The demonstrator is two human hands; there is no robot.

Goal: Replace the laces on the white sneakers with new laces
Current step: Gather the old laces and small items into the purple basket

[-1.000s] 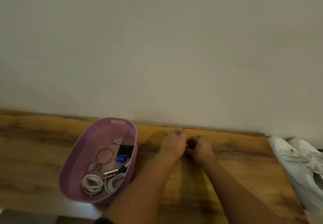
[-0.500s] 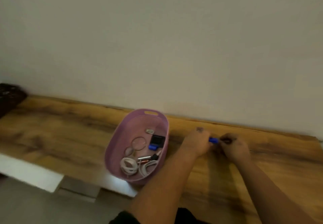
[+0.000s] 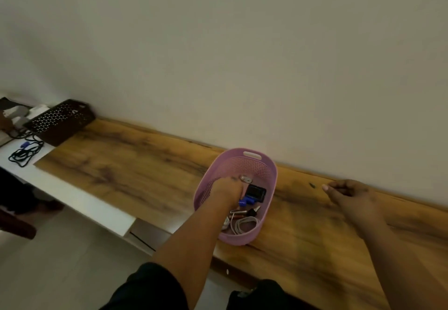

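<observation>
Nearest to the camera are the person's dark clothes (image 3: 150, 288) at the bottom edge, and from there both bare forearms reach forward over the wooden table (image 3: 135, 164).

The left hand (image 3: 226, 189) is down inside the purple basket (image 3: 271, 188), near its left wall. Its fingers are curled downward, but it is blurred and I cannot tell if it pinches something or is only closed. Just to the right of this hand lie small blue pieces (image 3: 245, 201), and a little farther right a black square object (image 3: 255, 192). Nearer to the person than the hand, at the near end of the basket, there is a coiled white cord (image 3: 244, 225), together with some small metal cylinders (image 3: 237, 212); whether the cord is a lace, I cannot say. Just beyond the hand lies a small round metal thing (image 3: 246, 178).

The right hand (image 3: 351, 196) is well apart from the basket, to its right, above the bare table. Its fingers are bent loosely inward, with the thumb against the fingertips, and nothing can be seen between them.

The white sneakers are not in view.

Far to the left of the left hand, at the far end of the table by the wall (image 3: 242, 67), stands a dark perforated basket (image 3: 60, 120), and beside it a tangled black cable (image 3: 24, 154) lies on a white surface.
</observation>
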